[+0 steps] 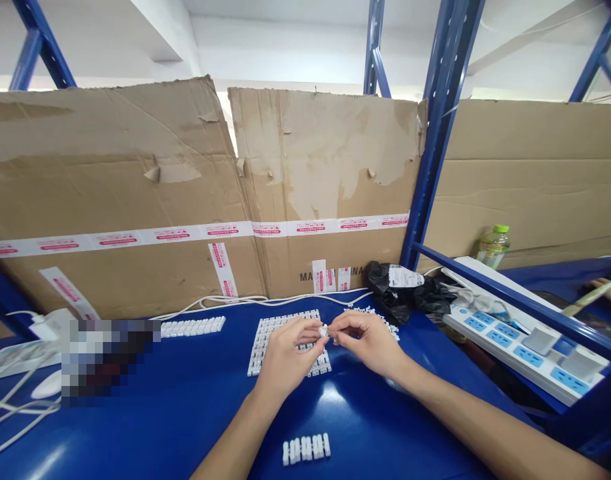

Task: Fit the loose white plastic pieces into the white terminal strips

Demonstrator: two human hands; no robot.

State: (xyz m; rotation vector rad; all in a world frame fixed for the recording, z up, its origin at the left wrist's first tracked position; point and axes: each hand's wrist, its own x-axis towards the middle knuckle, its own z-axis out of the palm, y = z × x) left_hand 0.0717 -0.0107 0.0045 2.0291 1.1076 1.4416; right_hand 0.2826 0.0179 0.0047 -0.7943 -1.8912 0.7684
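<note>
left hand: the left hand is at centre frame, with thumb and fingertips closed on a small white connector piece.

right hand: the right hand is just right of the piece, with fingertips drawn together at its right end. whether they grip it cannot be told.

held piece: it sits above the worktop, between both hands, and is partly hidden by the fingers.

long axis: too small to read exactly; it appears slanted across the narrow gap between the hands.

nearer hand: neither can be called nearer, as both are at the piece.

under the hands: a white terminal strip array lies below the left hand. a second white strip pile lies above the right hand.

other strips: a white terminal strip lies left of centre. a short white strip lies at bottom centre.

rest: a black plastic bag lies right of centre. a blue-and-white power strip sits at right. a green-capped bottle stands behind it. a cardboard sheet fills the upper frame. a pixelated patch hides part of the left side.
</note>
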